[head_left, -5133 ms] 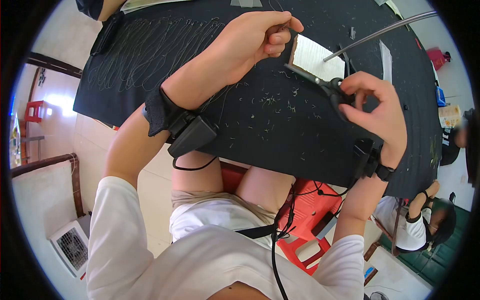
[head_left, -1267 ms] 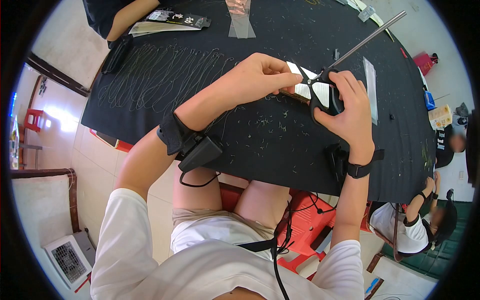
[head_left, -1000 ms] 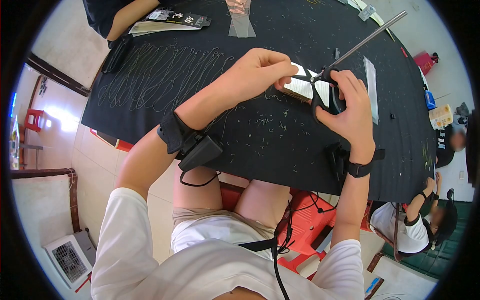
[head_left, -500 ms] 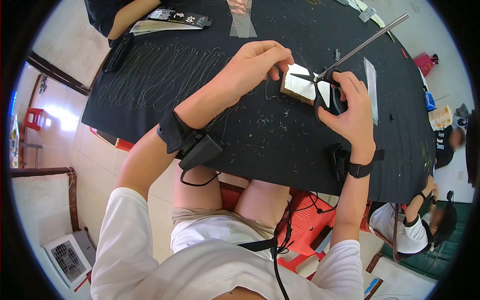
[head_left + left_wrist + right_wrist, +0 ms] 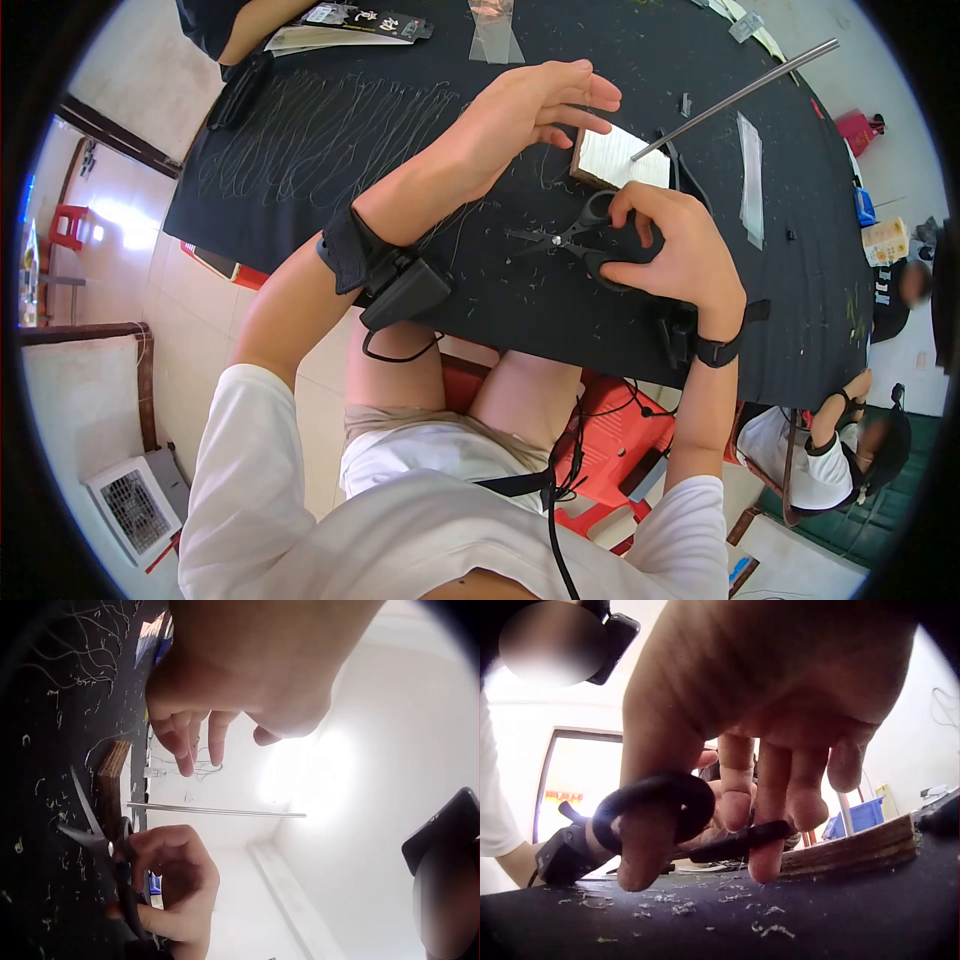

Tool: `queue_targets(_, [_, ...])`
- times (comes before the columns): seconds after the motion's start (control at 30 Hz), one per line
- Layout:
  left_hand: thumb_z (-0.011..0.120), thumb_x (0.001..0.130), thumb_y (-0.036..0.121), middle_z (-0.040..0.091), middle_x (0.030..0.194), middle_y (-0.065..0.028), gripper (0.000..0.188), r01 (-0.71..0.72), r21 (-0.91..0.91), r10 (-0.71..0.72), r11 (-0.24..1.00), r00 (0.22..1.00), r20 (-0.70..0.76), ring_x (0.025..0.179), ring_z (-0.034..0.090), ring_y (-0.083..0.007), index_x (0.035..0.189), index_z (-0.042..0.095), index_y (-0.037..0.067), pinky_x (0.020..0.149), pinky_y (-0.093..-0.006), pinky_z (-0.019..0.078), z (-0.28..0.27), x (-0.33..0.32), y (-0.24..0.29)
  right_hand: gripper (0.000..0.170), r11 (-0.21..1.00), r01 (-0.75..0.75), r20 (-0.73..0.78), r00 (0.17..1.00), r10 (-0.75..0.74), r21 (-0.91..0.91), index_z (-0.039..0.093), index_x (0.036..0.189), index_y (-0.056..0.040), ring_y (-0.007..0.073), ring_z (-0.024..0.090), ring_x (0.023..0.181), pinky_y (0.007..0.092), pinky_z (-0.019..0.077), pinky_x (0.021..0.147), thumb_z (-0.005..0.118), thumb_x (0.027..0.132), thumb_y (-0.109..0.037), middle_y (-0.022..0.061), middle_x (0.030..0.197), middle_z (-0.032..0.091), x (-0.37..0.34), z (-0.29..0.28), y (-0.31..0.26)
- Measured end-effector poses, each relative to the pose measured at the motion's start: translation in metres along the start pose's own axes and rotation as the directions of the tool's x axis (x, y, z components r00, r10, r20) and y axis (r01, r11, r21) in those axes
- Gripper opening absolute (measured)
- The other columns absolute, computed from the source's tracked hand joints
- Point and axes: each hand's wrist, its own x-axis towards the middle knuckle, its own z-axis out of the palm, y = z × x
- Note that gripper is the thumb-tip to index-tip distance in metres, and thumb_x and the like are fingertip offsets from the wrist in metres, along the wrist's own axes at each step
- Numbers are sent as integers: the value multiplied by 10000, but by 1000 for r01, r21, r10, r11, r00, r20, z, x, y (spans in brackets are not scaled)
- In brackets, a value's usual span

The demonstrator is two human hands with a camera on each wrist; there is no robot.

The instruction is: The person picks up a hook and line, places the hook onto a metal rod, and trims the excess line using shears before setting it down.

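Note:
Black-handled scissors (image 5: 560, 241) are gripped by the right hand (image 5: 683, 240), thumb and a finger through the loops. Their blades stand apart, pointing left over the dark cloth, nearer the body than a wooden block with a white ridged top (image 5: 610, 157). A metal rod (image 5: 735, 98) slants up from that block. The left hand (image 5: 535, 115) is raised left of the block, fingers loosely extended; in the left wrist view thin thread curls (image 5: 214, 769) show near its fingertips, and whether it touches them I cannot tell. In the right wrist view a finger loop (image 5: 656, 786) rings the thumb.
Rows of thin looped threads (image 5: 320, 140) lie on the black-covered table (image 5: 500, 300). Beyond are printed packaging (image 5: 375, 22) and a clear plastic strip (image 5: 495, 40); a clear bag (image 5: 750, 180) lies right of the block. Small clippings are scattered nearby. Another person's arm (image 5: 260, 28) reaches in top left.
From over the block, the right hand has brought the scissors left and toward the body. The left hand has risen slightly, its fingers parting from their earlier pinch-like pose. The head view has shifted a little.

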Motion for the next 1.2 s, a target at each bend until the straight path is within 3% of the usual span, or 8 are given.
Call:
queue_targets(0.37, [283,926,403,535,1180,-131,478,-34,59,30,998,997,72,1044,524,-203,1143,518,49,795,-266,379,-2,3,-4,308,995,94,60,994,-92,-26,568,756,-48,257,562,754,324,452,670,746,539,-176,59,856,534,0,6,3])
queue_targets(0.43, [333,934,375,524,1155,-127,472,188,-241,-152,952,975,162,1023,495,-188,1159,466,-17,786,-278,370,-4,6,0,268,989,146,27,989,-146,26,568,753,-53,224,545,673,302,438,607,733,571,-159,53,815,534,0,9,4])
queue_targets(0.53, [341,930,387,529,1140,-125,472,188,-268,-146,945,975,169,1011,500,-187,1142,480,-12,776,-276,374,-2,5,1,197,968,251,-243,940,-241,14,592,788,-73,147,432,506,249,353,468,688,616,-73,31,682,529,5,12,7])
queue_targets(0.7, [404,910,394,546,1108,-123,475,178,-343,-96,922,966,241,964,517,-169,1156,485,-5,744,-249,381,1,4,-3,316,982,190,-443,879,-179,-21,634,909,-116,129,446,519,243,357,478,689,613,-21,-6,616,522,2,12,-2])
queue_targets(0.77, [383,887,418,561,1090,-158,496,-29,-138,50,990,987,151,991,550,-222,1081,534,-14,804,-297,391,8,-2,-7,322,960,233,-397,875,-276,-152,637,938,-133,153,479,534,258,381,500,701,632,-58,-1,642,546,3,12,-6])
queue_targets(0.9, [387,887,428,552,1085,-174,514,4,-196,38,981,977,209,995,539,-238,1085,522,-28,824,-308,392,12,-2,-7,271,904,280,-274,887,-373,-325,646,912,-142,180,506,554,275,401,519,702,650,-100,1,667,569,7,12,-6])
queue_targets(0.97, [287,923,436,514,1188,-152,527,51,-178,6,983,953,304,1060,510,-223,1158,484,8,878,-310,376,12,-3,-10,211,845,349,-316,813,-488,-406,653,867,-134,199,519,567,294,418,528,695,660,-126,5,679,578,10,16,-1])
queue_targets(1.2, [317,920,436,511,1185,-156,518,74,-203,-10,976,954,298,1069,506,-238,1158,490,10,912,-337,369,13,-4,-10,147,954,250,-438,848,-298,-165,651,808,-102,151,500,517,265,409,520,673,673,-48,8,673,575,4,10,-3])
